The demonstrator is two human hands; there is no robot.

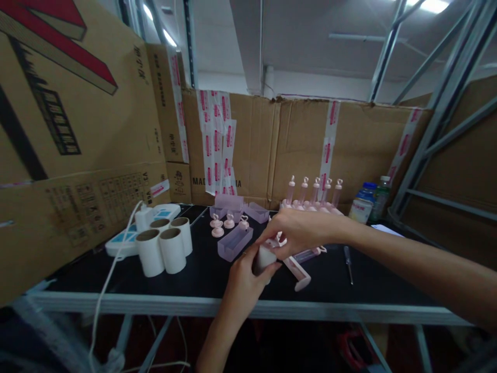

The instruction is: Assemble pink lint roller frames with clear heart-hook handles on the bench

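Observation:
My left hand [244, 277] is wrapped round a pale pinkish-white part [265, 258], held just above the black tabletop near its front edge. Over the top of that part, the fingers of my right hand [297, 230] are bent inward and touch it; what they pinch is partly hidden. A translucent purple open box [235, 242] stands just left of the hands. Below my right hand lies a pale pink bracket-like part [298, 274], beside a clear tube [306, 255] with a pink end.
White cardboard tubes [172, 250] and a power strip [166, 211] stand left. Pink knobs [217, 229] sit behind the purple box. Upright pink tubes [314, 191], bottles [363, 201] and a screwdriver [348, 264] are right. Cardboard walls [252, 145] enclose the back and left.

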